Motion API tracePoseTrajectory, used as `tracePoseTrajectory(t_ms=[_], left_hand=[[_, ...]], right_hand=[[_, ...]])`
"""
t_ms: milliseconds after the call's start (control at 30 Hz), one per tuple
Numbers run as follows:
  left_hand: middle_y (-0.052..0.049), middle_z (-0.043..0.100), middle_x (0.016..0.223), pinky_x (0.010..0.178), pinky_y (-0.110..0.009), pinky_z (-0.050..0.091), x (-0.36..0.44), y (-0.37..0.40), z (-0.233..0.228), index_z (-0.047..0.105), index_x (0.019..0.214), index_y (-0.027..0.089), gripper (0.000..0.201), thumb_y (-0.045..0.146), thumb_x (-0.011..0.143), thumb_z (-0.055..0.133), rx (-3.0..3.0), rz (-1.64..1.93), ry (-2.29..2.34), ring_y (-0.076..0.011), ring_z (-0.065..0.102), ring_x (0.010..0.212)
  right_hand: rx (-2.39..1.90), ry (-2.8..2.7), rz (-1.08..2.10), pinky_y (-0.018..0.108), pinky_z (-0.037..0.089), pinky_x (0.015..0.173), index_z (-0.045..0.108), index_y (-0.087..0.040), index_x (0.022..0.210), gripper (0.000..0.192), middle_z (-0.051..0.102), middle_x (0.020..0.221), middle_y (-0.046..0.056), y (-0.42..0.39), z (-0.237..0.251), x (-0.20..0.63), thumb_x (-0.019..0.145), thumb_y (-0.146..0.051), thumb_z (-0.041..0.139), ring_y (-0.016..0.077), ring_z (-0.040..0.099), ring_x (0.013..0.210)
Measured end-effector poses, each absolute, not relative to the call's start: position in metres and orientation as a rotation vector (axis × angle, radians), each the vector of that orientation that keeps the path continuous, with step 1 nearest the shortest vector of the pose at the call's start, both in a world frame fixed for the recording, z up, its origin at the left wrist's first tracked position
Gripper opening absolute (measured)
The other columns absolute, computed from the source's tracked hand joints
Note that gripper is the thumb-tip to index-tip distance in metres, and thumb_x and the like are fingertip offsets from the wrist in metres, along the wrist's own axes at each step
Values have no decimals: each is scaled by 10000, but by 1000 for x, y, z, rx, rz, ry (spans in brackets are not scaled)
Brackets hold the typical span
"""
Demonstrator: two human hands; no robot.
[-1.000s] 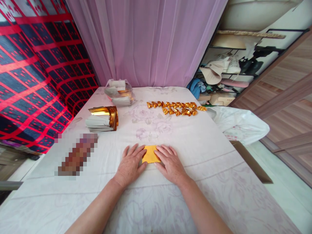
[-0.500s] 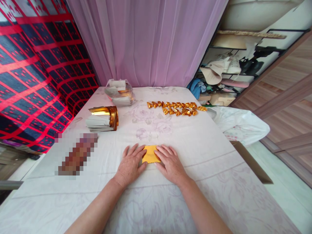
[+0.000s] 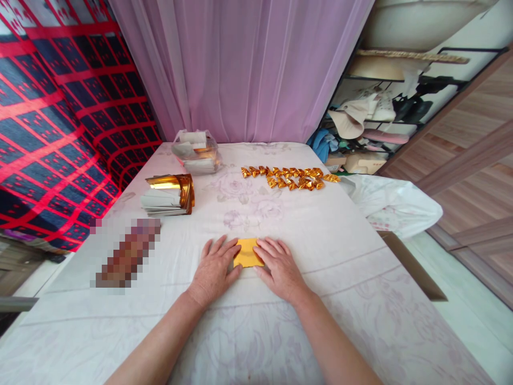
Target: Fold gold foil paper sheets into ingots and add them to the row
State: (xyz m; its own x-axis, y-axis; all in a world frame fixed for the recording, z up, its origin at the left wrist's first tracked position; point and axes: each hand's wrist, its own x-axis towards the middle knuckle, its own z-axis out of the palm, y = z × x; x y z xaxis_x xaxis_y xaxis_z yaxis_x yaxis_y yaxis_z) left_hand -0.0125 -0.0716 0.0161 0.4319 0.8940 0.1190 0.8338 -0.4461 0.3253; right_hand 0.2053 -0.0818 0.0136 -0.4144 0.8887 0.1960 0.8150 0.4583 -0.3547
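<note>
Near front-centre of table [image 3: 360, 278]: gold paper sheet [image 3: 247, 252] flat between left hand [image 3: 212, 272] and right hand [image 3: 280, 270]. Fingers extended, loosely together, pressing sheet edges; no pinch. Risk: uneven pressure, foil slips on cloth, crooked crease probable.

Bright even daylight, soft faint shadows, sharp focus, wide-angle bending at edges, one pixelated patch

A sheer lilac curtain [image 3: 248, 69] hangs behind the counter [image 3: 340, 251], red-and-navy checked fabric [image 3: 52, 123] left, cluttered metal shelf [image 3: 377, 123] right.
</note>
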Motion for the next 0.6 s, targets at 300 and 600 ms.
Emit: tracePoseTrajectory(t_ms=[300, 600], left_hand=[[-39, 539, 1435, 1133, -587, 258, -12, -72, 18, 572, 1285, 252, 421, 324, 871, 580, 2459, 386, 1519, -327, 381, 1388], [-48, 550, 1424, 1146, -588, 225, -12, -72, 18, 573, 1285, 261, 413, 331, 878, 570, 2467, 413, 1510, -315, 410, 1367]], right_hand=[[-1442, -2364, 284, 533, 292, 1124, 607, -210, 1266, 377, 540, 1414, 96, -82, 14, 205, 902, -303, 573, 279, 431, 1332], [-1446, -2366, 279, 526, 286, 1130, 606, -210, 1267, 378, 531, 1423, 96, -82, 14, 205, 903, -308, 575, 277, 428, 1337]])
